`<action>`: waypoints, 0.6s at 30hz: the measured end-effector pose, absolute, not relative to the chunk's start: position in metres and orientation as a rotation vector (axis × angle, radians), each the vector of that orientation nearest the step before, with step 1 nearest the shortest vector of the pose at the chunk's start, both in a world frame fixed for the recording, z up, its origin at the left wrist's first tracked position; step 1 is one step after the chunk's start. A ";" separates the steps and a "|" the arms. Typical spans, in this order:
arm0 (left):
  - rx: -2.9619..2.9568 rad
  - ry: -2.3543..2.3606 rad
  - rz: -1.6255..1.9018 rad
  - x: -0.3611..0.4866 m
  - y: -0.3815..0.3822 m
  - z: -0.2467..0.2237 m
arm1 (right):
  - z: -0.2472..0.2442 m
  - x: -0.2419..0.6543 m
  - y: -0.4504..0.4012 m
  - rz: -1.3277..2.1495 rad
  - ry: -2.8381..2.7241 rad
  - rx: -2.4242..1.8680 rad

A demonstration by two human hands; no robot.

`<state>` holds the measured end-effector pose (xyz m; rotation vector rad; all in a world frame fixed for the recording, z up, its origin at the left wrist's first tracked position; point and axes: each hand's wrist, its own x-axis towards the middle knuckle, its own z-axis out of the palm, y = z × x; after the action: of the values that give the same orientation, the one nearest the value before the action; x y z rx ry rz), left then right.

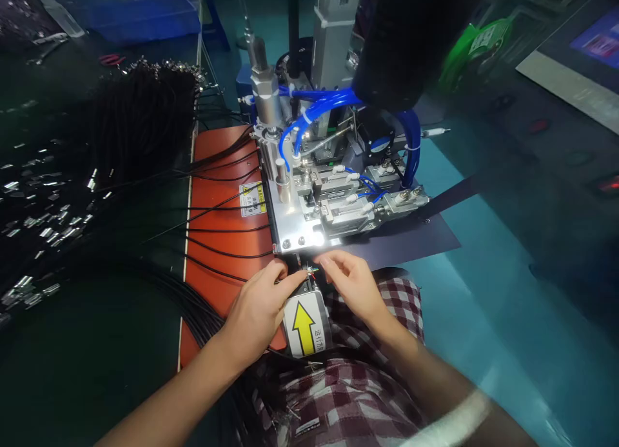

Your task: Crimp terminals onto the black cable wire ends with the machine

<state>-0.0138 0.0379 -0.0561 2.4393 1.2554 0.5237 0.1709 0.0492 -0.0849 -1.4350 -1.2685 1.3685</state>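
At the front edge of the machine (302,231), my left hand (258,302) pinches a black cable whose stripped end shows thin coloured wires (312,271). Its thumb points right, along the cable end. Just right of the wires, my right hand (355,284) has its thumb and index finger brought together; whatever is between them is too small to make out. Below the fingertips sits a white plate with a yellow arrow (304,327). Several black cables (227,229) run in a row from the machine's left side across an orange-red board (213,195).
A large bundle of black cables (142,121) with shiny ends lies on the dark table at left. More cables (178,298) hang beside my left forearm. Blue air tubes (333,99) and a dark cylinder (401,40) stand over the machine. A blue bin (145,18) is at the back left.
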 end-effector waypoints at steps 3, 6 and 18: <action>2.421 1.258 0.513 -0.014 0.038 -0.056 | -0.086 0.177 0.048 1.472 -1.172 -1.411; 2.406 1.256 0.511 -0.015 0.037 -0.056 | -0.086 0.178 0.046 1.591 -1.087 -1.370; 2.381 1.262 0.526 -0.019 0.036 -0.060 | -0.089 0.174 0.050 1.579 -1.247 -1.327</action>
<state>-0.0195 0.0357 -0.0596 2.3809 1.2617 0.5259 0.1743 0.0503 -0.0885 -1.3268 -1.2473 1.5795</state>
